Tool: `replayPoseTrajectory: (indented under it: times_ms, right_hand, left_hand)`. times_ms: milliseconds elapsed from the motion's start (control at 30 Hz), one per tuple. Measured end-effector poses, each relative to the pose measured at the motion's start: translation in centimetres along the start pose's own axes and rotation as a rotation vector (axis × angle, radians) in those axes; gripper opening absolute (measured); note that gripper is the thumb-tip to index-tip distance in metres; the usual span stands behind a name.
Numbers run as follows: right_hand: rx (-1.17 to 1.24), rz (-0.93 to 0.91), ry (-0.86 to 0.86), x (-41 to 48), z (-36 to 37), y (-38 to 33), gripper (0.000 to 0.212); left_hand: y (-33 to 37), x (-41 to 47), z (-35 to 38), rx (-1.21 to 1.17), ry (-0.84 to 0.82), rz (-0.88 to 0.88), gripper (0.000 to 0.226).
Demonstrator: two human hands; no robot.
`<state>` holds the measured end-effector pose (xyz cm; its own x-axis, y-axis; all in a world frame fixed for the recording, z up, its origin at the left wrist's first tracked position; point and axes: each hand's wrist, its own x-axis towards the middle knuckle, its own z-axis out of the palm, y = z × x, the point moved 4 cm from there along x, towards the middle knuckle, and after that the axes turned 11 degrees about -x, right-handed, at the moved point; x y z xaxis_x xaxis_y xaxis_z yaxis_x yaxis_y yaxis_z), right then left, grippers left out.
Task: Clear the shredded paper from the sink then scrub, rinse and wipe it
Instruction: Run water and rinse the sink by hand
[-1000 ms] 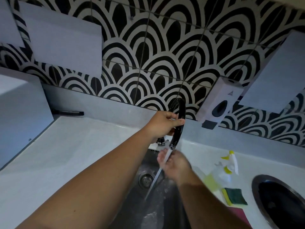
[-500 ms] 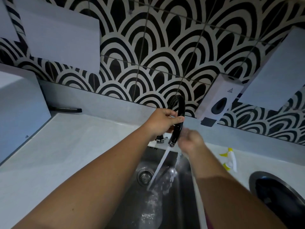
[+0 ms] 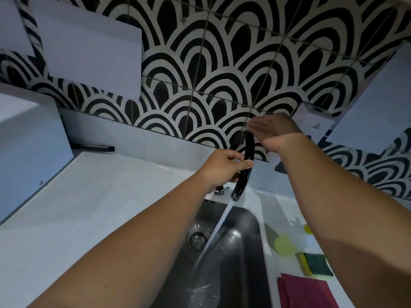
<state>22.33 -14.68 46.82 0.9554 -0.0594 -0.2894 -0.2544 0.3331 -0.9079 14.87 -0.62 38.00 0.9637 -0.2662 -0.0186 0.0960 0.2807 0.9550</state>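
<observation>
The left hand [image 3: 224, 166] curls round the black faucet [image 3: 241, 185]; the right hand [image 3: 272, 130] hovers flat-fingered by its arch. Water [image 3: 213, 236] runs into the sink [image 3: 242, 258] (seemingly free of paper shreds). Swing the spout slowly so the stream sweeps every wall.

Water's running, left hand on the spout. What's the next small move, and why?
Probably swing the spout with the left hand so the stream sweeps the sink: it hits only one strip, no paper shows there, and the right hand is raised, open, holding nothing.
</observation>
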Motion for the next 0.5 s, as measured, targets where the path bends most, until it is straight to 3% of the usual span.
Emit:
replayPoseTrajectory:
  times_ms: [67, 167, 267, 433, 500]
  right_hand:
    - [-0.036, -0.106, 0.096, 0.4, -1.8, 1.1, 0.034]
    - [-0.122, 0.007, 0.251, -0.7, -4.8, 7.1, 0.02]
    - [-0.07, 0.185, 0.195, -3.3, -6.1, 15.3, 0.032]
    - [0.112, 0.481, 0.201, -8.9, -4.9, 24.1, 0.023]
    - [0.209, 0.507, 0.177, -9.5, -4.6, 25.7, 0.022]
  left_hand:
    - [0.0, 0.0, 0.0, 0.013, 0.004, 0.002, 0.032]
    - [0.0, -0.2, 0.0, 0.022, -0.001, 0.011, 0.035]
    - [0.0, 0.0, -0.2, 0.024, 0.001, 0.019, 0.033]
    - [-0.4, 0.3, -0.2, -0.026, -0.004, -0.002, 0.031]
    - [-0.4, 0.3, -0.2, -0.031, -0.006, -0.004, 0.032]
